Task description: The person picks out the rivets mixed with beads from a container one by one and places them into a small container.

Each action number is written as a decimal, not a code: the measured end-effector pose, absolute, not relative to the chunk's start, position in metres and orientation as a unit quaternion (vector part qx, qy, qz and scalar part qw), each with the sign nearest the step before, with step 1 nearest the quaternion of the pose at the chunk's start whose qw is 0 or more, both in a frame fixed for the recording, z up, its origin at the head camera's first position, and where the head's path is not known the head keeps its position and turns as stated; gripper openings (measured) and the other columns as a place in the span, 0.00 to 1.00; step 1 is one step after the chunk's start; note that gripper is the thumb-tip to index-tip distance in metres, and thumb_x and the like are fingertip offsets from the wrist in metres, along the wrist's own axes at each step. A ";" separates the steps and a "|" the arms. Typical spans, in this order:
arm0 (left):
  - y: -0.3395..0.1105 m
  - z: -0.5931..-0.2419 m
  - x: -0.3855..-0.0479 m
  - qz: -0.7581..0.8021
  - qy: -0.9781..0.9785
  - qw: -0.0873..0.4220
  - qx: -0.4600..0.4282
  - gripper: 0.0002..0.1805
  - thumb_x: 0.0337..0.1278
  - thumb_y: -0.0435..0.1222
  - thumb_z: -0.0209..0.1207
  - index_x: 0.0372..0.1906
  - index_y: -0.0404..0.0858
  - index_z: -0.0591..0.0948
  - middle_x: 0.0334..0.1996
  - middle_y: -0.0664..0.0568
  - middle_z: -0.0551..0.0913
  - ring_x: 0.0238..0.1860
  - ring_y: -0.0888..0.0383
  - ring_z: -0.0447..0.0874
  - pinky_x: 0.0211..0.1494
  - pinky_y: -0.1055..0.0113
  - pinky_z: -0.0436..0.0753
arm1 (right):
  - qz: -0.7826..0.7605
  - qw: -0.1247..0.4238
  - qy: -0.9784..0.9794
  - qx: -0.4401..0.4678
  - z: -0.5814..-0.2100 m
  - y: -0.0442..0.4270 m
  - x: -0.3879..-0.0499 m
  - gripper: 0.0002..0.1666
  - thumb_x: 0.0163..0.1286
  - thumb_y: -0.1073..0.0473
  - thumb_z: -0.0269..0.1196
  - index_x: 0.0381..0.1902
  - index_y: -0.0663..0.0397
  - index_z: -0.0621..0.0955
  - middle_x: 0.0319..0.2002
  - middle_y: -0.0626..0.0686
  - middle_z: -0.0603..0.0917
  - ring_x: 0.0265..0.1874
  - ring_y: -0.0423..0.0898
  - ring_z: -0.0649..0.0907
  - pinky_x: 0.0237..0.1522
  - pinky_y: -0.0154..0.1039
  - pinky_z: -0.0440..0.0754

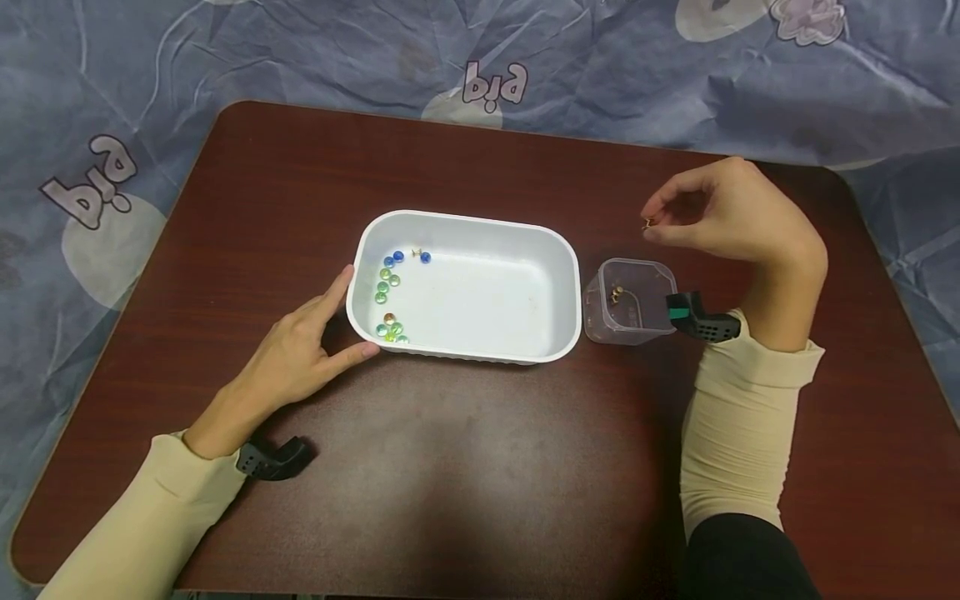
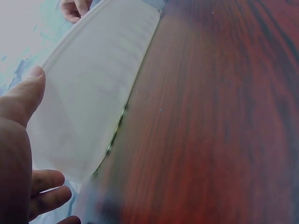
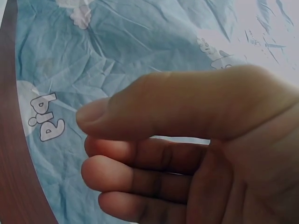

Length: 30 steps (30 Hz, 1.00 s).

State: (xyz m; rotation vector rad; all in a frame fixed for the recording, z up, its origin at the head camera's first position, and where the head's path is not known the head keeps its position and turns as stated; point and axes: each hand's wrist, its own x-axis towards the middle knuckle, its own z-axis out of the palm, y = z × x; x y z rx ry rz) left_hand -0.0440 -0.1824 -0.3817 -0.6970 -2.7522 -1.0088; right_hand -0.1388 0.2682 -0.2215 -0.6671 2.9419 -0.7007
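Observation:
My left hand [image 1: 292, 354] rests against the left end of a white plastic tray [image 1: 480, 350], thumb at the near corner and straight fingers along the side. Inside the tray, at its left, lie several glass marbles: blue [image 1: 425, 257], green [image 1: 382, 287] and one orange-brown [image 1: 389, 318]. A small gold-coloured metal piece [image 1: 417, 252] sits among the blue ones. My right hand [image 1: 738, 212] pinches a similar small gold piece [image 1: 648, 223] between thumb and fingers, raised beyond a clear plastic container [image 1: 630, 333]. More gold pieces [image 1: 617, 294] lie in that container. The right wrist view hides the pinched piece.
The container stands right beside the tray's right end. Both are on a dark red-brown wooden table [image 1: 465, 450]. A crumpled blue printed cloth [image 1: 300, 50] lies beyond the table's far edge and sides. Each wrist bears a black band [image 1: 273, 460].

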 end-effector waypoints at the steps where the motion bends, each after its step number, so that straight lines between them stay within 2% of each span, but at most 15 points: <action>1: -0.182 -0.382 -0.044 -0.334 -0.911 0.064 -0.231 0.52 0.57 0.51 0.68 0.78 0.37 0.54 0.68 0.33 0.69 0.64 0.38 0.72 0.59 0.41 0.73 | -0.229 0.024 0.950 -0.211 -0.221 0.269 -0.138 0.06 0.56 0.65 0.73 0.33 0.53 0.88 0.25 0.44 0.86 0.24 0.34 0.80 0.30 0.23 0.71; 10: -0.183 -0.382 -0.044 -0.331 -0.914 0.059 -0.228 0.52 0.57 0.50 0.69 0.79 0.38 0.53 0.68 0.33 0.69 0.64 0.38 0.72 0.59 0.41 0.73 | -0.248 0.039 0.949 -0.189 -0.218 0.275 -0.136 0.07 0.57 0.63 0.73 0.35 0.54 0.88 0.27 0.43 0.87 0.25 0.35 0.79 0.31 0.24 0.71; 21: -0.183 -0.382 -0.043 -0.331 -0.915 0.051 -0.225 0.53 0.57 0.50 0.69 0.79 0.39 0.52 0.69 0.34 0.67 0.65 0.38 0.70 0.61 0.41 0.72 | -0.263 0.044 0.946 -0.183 -0.217 0.282 -0.132 0.08 0.57 0.65 0.73 0.35 0.58 0.87 0.27 0.41 0.87 0.25 0.33 0.81 0.31 0.22 0.72; 30: -0.183 -0.382 -0.043 -0.331 -0.914 0.057 -0.229 0.52 0.57 0.50 0.68 0.79 0.39 0.52 0.69 0.34 0.68 0.65 0.39 0.71 0.60 0.41 0.73 | -0.279 0.073 0.941 -0.176 -0.217 0.286 -0.130 0.09 0.57 0.67 0.73 0.37 0.60 0.86 0.28 0.43 0.88 0.26 0.34 0.84 0.32 0.21 0.76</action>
